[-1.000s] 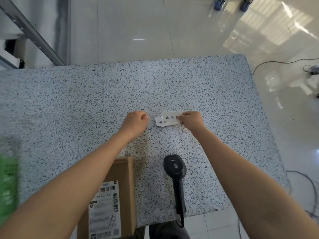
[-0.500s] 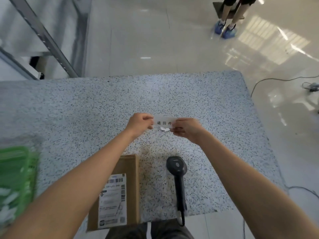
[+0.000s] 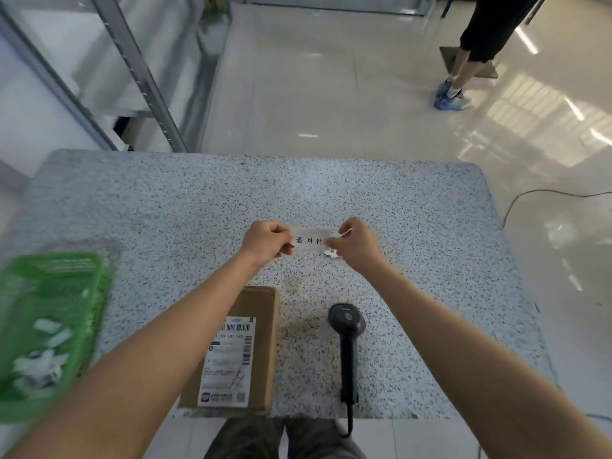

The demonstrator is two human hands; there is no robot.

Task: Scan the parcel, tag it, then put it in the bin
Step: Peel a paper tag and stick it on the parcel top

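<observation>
A white tag [image 3: 310,240] with black characters is stretched between my two hands above the middle of the speckled table [image 3: 414,226]. My left hand [image 3: 266,241] pinches its left end and my right hand [image 3: 356,248] pinches its right end. Another white slip [image 3: 332,252] shows just under the right hand. The parcel [image 3: 261,329], a brown cardboard box with a white shipping label [image 3: 230,361], lies flat at the near edge under my left forearm. The black handheld scanner [image 3: 347,339] lies on the table to the right of the parcel.
A green bin [image 3: 49,323] holding several white pieces stands at the table's left edge, blurred. A metal shelf frame [image 3: 142,74] rises at the back left. Another person's legs [image 3: 463,67] stand on the tiled floor at the back right. A cable [image 3: 546,193] runs along the floor at right.
My right hand picked the tag up off the table, and my left hand came across and took its other end. The view has tilted up, showing more floor and the bin.
</observation>
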